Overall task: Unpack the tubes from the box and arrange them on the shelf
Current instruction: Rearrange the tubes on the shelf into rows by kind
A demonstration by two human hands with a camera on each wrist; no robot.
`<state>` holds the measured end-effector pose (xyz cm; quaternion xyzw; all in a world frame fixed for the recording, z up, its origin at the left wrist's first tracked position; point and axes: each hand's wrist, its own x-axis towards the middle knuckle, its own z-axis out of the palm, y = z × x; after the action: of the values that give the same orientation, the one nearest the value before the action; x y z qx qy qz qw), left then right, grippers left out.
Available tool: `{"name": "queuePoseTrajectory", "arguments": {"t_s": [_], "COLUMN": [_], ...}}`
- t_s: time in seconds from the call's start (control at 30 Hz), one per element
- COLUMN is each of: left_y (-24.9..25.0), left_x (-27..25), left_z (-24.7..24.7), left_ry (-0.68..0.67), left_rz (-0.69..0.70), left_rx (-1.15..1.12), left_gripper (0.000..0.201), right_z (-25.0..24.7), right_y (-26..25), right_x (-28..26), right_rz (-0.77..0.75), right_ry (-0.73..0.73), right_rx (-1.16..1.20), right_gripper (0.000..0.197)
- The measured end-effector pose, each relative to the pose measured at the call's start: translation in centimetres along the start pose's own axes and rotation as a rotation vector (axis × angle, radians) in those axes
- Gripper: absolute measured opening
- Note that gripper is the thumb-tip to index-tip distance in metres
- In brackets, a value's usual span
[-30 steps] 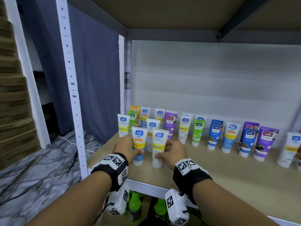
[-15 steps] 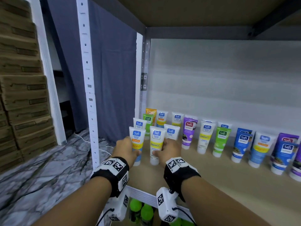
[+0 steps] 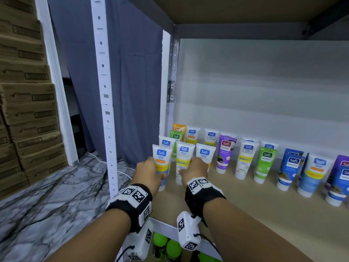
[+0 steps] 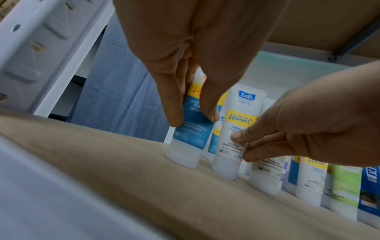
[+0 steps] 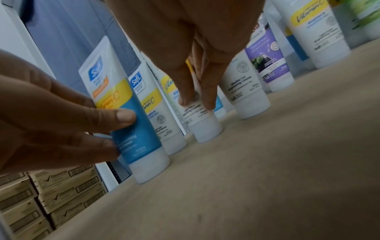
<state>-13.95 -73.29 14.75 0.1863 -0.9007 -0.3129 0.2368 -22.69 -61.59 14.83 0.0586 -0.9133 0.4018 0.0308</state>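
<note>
Two tubes stand cap-down at the front left of the tan shelf board (image 3: 245,208). My left hand (image 3: 151,172) grips the white, yellow and blue tube (image 3: 161,157), thumb and fingers pinching its lower body (image 4: 191,129). My right hand (image 3: 195,168) pinches the white Vitamin C tube (image 3: 183,157) just to its right, low on the label (image 5: 202,120). Behind them stand several more tubes, among them a purple tube (image 3: 224,154) and a green tube (image 3: 264,165). The box is not in view.
The white shelf post (image 3: 105,110) rises just left of my left hand. The upper shelf (image 3: 245,10) hangs overhead. Stacked cardboard cartons (image 3: 28,120) fill the far left. Green-capped bottles (image 3: 160,241) sit on the level below. Bare board lies in front of the row.
Both hands have slid their tubes leftward along the board, toward the shelf's left end. The head view has turned left, so the row now sits further right in the picture.
</note>
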Motion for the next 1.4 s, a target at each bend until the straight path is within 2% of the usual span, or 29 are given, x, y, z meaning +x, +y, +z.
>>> {"name": "queuePoseTrajectory", "arguments": {"t_s": [0.2,1.03,1.27,1.4], "left_y": [0.2,-0.3,-0.3,0.0], "left_x": [-0.4,0.0,0.1,-0.3], "left_z": [-0.2,0.2,0.1,0.1], "left_ry": [-0.009,-0.006,-0.019,-0.025], "left_rz": [0.008,0.018,0.005,0.026], "left_rx": [-0.022,-0.004,-0.002,0.005], "left_gripper": [0.035,0.038,0.037,0.037], "right_z": [0.2,-0.2,-0.5,-1.0], "right_y": [-0.9,-2.0,-1.7,-0.9], "right_x": [-0.1,-1.1,-1.1,-1.5], "right_rz": [0.031,0.041,0.068,-0.012], "right_ry": [0.008,0.047,-0.01,-0.063], "right_rx": [-0.053,-0.08,-0.077,-0.118], "right_gripper": [0.025,0.021,0.029,0.032]}}
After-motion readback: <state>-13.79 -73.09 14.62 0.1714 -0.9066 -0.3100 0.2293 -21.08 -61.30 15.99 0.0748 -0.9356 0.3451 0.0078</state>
